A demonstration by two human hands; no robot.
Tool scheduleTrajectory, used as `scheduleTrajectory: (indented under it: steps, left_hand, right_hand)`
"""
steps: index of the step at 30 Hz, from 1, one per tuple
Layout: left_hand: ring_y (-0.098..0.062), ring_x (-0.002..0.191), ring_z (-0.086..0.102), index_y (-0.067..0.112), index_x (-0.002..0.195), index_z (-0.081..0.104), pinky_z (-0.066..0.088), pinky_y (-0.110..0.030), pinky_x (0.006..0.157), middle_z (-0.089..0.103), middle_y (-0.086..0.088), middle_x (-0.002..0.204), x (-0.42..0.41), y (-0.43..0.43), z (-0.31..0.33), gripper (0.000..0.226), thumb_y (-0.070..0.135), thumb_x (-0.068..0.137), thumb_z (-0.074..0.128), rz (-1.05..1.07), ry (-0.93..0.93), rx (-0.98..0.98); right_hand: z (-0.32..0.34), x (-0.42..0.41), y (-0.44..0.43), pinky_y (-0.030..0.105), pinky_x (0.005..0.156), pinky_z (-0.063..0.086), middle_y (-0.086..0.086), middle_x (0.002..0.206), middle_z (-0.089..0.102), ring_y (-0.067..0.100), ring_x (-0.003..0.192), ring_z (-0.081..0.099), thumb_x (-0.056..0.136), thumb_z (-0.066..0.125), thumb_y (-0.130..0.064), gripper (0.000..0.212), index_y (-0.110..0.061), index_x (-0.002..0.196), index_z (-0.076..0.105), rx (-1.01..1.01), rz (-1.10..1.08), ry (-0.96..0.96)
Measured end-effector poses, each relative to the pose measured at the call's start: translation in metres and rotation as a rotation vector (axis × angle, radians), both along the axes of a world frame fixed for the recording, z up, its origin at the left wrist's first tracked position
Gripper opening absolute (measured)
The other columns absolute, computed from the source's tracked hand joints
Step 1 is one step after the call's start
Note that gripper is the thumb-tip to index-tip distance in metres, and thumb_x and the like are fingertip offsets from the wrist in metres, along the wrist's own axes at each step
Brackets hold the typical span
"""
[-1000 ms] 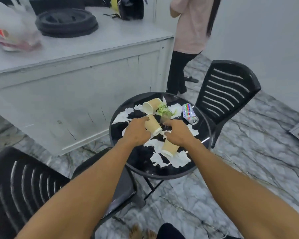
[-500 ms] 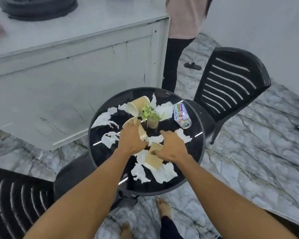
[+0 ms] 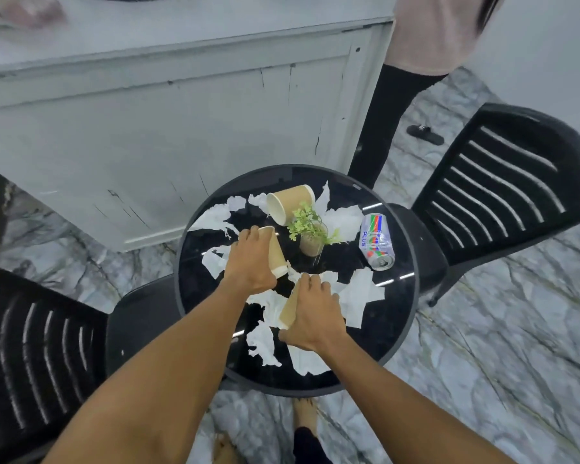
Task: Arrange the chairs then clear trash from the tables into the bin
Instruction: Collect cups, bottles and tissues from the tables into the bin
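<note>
A round black table (image 3: 402,316) carries several torn white paper scraps (image 3: 362,296), three brown paper cups and a drink can (image 3: 375,241). My left hand (image 3: 250,259) is shut on one paper cup (image 3: 278,254) near the table's middle. My right hand (image 3: 315,316) grips a second paper cup (image 3: 288,311) lying on its side over the scraps. A third cup (image 3: 290,204) lies tipped over at the far side, untouched. The can rests on its side at the right.
A small potted plant (image 3: 310,232) stands mid-table between the cups and the can. Black slatted chairs stand at the right (image 3: 503,192) and lower left (image 3: 37,346). A white counter (image 3: 164,112) is behind the table; a person's leg (image 3: 379,125) stands beside it.
The camera has come closer and looks more steeply down. My left hand has closed around its cup and my right hand has settled onto the lower cup.
</note>
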State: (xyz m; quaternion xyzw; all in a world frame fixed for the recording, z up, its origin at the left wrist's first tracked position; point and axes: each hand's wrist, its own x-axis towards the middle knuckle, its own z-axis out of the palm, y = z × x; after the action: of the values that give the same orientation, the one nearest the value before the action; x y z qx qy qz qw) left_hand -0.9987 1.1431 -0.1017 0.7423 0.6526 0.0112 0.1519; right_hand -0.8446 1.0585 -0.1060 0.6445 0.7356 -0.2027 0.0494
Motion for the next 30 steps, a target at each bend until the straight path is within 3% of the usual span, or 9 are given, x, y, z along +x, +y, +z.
scheduleTrajectory:
  steps: [8, 11, 14, 16, 19, 25, 30]
  left_hand:
    - [-0.030, 0.131, 0.037, 0.018, 0.145, 0.034, 0.038, -0.044, 0.109, 0.042, -0.006, 0.137, -0.081, -0.049, 0.060, 0.096, 0.043, 0.062, 0.074, 0.010, -0.096, 0.112]
    - [-0.028, 0.132, 0.039, 0.018, 0.148, 0.031, 0.042, -0.044, 0.106, 0.042, -0.004, 0.138, -0.138, -0.080, 0.096, 0.099, 0.041, 0.064, 0.077, 0.072, -0.110, 0.163]
    - [-0.029, 0.141, 0.030, 0.017, 0.151, 0.029, 0.036, -0.047, 0.112, 0.037, -0.006, 0.149, -0.200, -0.121, 0.129, 0.103, 0.043, 0.065, 0.081, 0.165, -0.095, 0.244]
    - [-0.031, 0.146, 0.023, 0.017, 0.152, 0.028, 0.031, -0.049, 0.117, 0.031, -0.009, 0.155, -0.243, -0.154, 0.151, 0.105, 0.044, 0.066, 0.082, 0.234, -0.108, 0.305]
    - [-0.031, 0.144, 0.027, 0.015, 0.151, 0.031, 0.027, -0.042, 0.119, 0.036, -0.011, 0.153, -0.305, -0.208, 0.178, 0.102, 0.037, 0.064, 0.080, 0.321, -0.053, 0.422]
    - [-0.032, 0.145, 0.027, 0.013, 0.151, 0.029, 0.024, -0.042, 0.121, 0.034, -0.014, 0.156, -0.419, -0.317, 0.208, 0.106, 0.038, 0.062, 0.080, 0.538, 0.090, 0.475]
    - [-0.025, 0.145, 0.025, 0.019, 0.153, 0.027, 0.025, -0.038, 0.119, 0.033, -0.006, 0.157, -0.493, -0.413, 0.195, 0.106, 0.033, 0.062, 0.081, 0.755, 0.110, 0.444]
  right_hand:
    - [0.058, -0.042, 0.012, 0.051, 0.106, 0.035, 0.009, 0.133, 0.037, 0.031, 0.122, 0.038, 0.052, 0.070, -0.065, 0.124, -0.009, 0.147, 0.014, 0.205, 0.109, 0.127]
    - [0.088, -0.088, 0.009, 0.048, 0.104, 0.036, 0.007, 0.129, 0.040, 0.030, 0.119, 0.041, 0.050, 0.068, -0.063, 0.115, -0.008, 0.140, 0.023, 0.276, 0.193, 0.207]
    - [0.121, -0.148, -0.004, 0.044, 0.101, 0.036, 0.007, 0.122, 0.041, 0.029, 0.117, 0.040, 0.052, 0.066, -0.067, 0.102, -0.012, 0.132, 0.034, 0.358, 0.292, 0.328]
    - [0.142, -0.194, -0.017, 0.041, 0.100, 0.037, 0.010, 0.122, 0.042, 0.029, 0.115, 0.039, 0.055, 0.070, -0.071, 0.104, -0.013, 0.135, 0.037, 0.433, 0.360, 0.389]
    - [0.170, -0.268, -0.041, 0.043, 0.100, 0.040, 0.008, 0.126, 0.044, 0.030, 0.114, 0.044, 0.052, 0.071, -0.069, 0.108, -0.016, 0.139, 0.035, 0.550, 0.497, 0.344]
    - [0.195, -0.412, -0.104, 0.042, 0.105, 0.039, 0.007, 0.138, 0.041, 0.029, 0.123, 0.039, 0.050, 0.073, -0.059, 0.115, -0.013, 0.145, 0.025, 0.518, 0.735, 0.460]
    - [0.188, -0.521, -0.159, 0.043, 0.102, 0.041, 0.006, 0.132, 0.042, 0.027, 0.120, 0.040, 0.049, 0.074, -0.058, 0.107, -0.015, 0.138, 0.031, 0.448, 0.983, 0.565]
